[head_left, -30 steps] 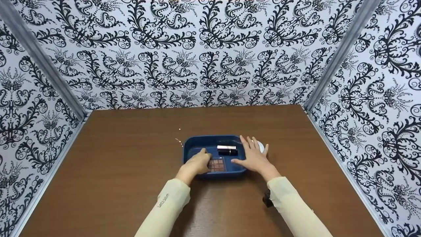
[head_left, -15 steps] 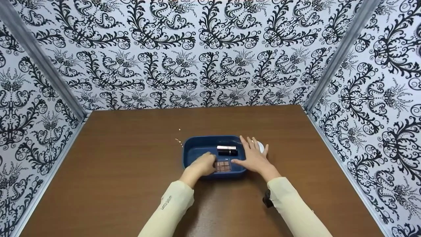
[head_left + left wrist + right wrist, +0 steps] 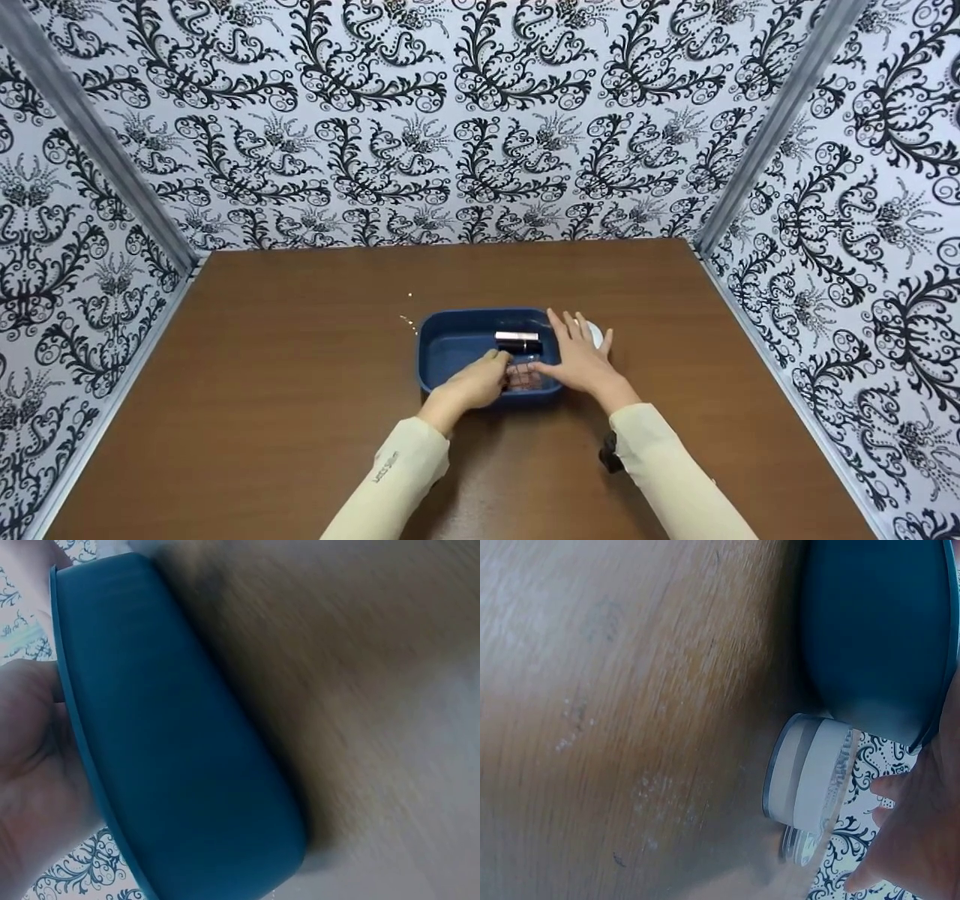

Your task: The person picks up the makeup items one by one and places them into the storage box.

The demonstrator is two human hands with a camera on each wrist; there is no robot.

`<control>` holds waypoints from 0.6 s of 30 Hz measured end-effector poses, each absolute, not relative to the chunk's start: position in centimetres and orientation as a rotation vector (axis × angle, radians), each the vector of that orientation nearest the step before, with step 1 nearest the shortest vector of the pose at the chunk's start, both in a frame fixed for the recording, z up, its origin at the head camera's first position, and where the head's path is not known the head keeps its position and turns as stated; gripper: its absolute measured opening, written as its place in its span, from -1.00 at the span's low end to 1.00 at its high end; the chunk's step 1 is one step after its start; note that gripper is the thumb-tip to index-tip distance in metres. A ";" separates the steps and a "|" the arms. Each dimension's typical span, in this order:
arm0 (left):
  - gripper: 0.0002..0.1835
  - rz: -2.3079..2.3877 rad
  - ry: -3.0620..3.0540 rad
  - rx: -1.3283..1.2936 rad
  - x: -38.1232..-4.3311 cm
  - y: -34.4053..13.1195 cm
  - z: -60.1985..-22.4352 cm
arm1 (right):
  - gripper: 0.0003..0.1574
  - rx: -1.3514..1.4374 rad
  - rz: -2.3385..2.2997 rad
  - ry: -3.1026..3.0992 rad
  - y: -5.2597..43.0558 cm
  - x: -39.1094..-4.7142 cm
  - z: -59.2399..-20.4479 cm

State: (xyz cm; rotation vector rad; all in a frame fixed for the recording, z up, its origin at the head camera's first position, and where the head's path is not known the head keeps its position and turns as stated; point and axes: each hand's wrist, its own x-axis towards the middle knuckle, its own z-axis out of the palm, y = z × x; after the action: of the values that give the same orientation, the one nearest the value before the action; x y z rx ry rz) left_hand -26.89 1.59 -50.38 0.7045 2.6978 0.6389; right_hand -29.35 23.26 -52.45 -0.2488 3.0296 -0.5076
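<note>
A blue plastic tub [image 3: 457,352] stands on the table. Inside it, my left hand [image 3: 476,379] reaches over the near rim, its curled fingers at the left edge of an eyeshadow palette [image 3: 525,377] with pinkish-brown pans. The tub's outer wall [image 3: 172,727] hides those fingertips in the left wrist view. My right hand [image 3: 581,364] lies over the tub's right rim with its fingers spread, the thumb pointing inward over the palette. A silver tube [image 3: 517,337] and a black lipstick tube [image 3: 519,347] lie side by side behind the palette.
Right of the tub, partly behind my right hand, stands a white round jar [image 3: 814,772]; a small clear-sided container [image 3: 800,844] is beside it. Small light-coloured bits [image 3: 409,322] lie left of the tub. Patterned walls [image 3: 450,172] enclose the wooden table [image 3: 300,360] behind and at both sides.
My left hand has moved right inside the tub, and the palette has slid right with it, towards the right thumb. The right hand, tub and tubes have stayed in place.
</note>
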 end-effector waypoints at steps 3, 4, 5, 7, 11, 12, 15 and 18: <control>-0.77 0.655 2.693 0.739 -26.9 1.7 -50.6 | 0.34 -0.243 -0.513 3.034 23.3 -29.4 -52.5; -0.76 0.656 2.692 0.741 -26.9 1.7 -50.6 | 0.34 -0.241 -0.514 3.036 23.3 -29.4 -52.6; -0.75 0.661 2.695 0.744 -26.9 1.7 -50.7 | 0.34 -0.239 -0.516 3.036 23.3 -29.4 -52.6; -0.73 0.676 2.700 0.740 -26.9 1.8 -50.9 | 0.34 -0.235 -0.518 3.035 23.2 -29.4 -52.7; -0.77 0.708 2.710 0.731 -26.9 1.9 -51.2 | 0.34 -0.233 -0.541 3.022 23.2 -29.2 -52.5; -0.80 0.715 2.707 0.728 -26.9 1.9 -51.3 | 0.34 -0.233 -0.548 3.021 23.1 -29.2 -52.4; -0.87 0.739 2.693 0.719 -26.9 1.9 -51.3 | 0.34 -0.235 -0.562 3.014 23.1 -29.1 -52.2; -0.89 0.753 2.717 0.704 -26.9 1.7 -51.1 | 0.34 -0.243 -0.557 3.017 23.1 -29.1 -52.2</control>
State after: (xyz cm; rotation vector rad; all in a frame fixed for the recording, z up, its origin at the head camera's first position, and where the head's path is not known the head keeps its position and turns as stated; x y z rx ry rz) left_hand -26.87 1.70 -51.11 0.7040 2.7172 0.7533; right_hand -29.11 23.12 -52.18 -0.2430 3.0168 -0.5571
